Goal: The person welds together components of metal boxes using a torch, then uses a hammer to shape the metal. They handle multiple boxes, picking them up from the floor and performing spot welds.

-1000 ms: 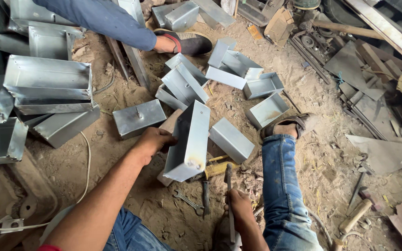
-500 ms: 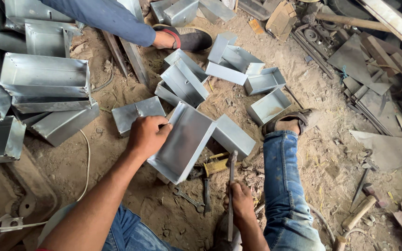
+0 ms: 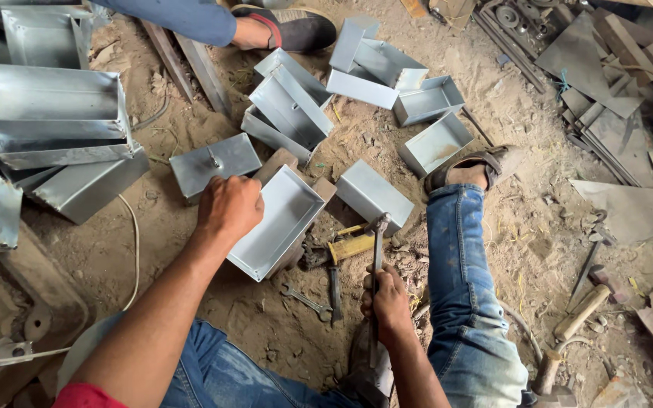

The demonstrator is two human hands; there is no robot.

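**A:** Steel hammer [image 3: 376, 261] nearest you: your right hand [image 3: 388, 301] is wrapped shut around its handle low down, head up near the yellow-handled tool [image 3: 351, 246]. Low grip gives swing; head parked just off the tray's corner, not touching it as far as I can tell.

**B:** And the left?

**A:** Your left hand [image 3: 228, 208] is curled closed over the near-left rim of the open sheet-metal tray [image 3: 280, 221]. Open face up, tilted, propped on the wooden block [image 3: 290, 165] under it. The block looks like your anvil: backing under the wall. Judgement, not seen.

**B:** Floor clutter?

**A:** Small spanner [image 3: 305, 300] lies in the dirt between your knees, just below the tray. Closed-side-up box [image 3: 375, 196] sits just right of the tray, beside your sandalled foot [image 3: 468, 170]. Flat lid with a centre stud [image 3: 215, 163] just left of the block. All close, so within reach.

**B:** Further out?

**A:** Cluster of similar trays [image 3: 290, 107] beyond the block, some leaning on each other, two open ones [image 3: 431, 121] to the right. Bigger trays stacked [image 3: 47, 113] at far left, well apart. Top edge: another person's sleeve and shoe [image 3: 292, 26]. Scrap sheet and a wooden-handled mallet [image 3: 582, 313] off right.
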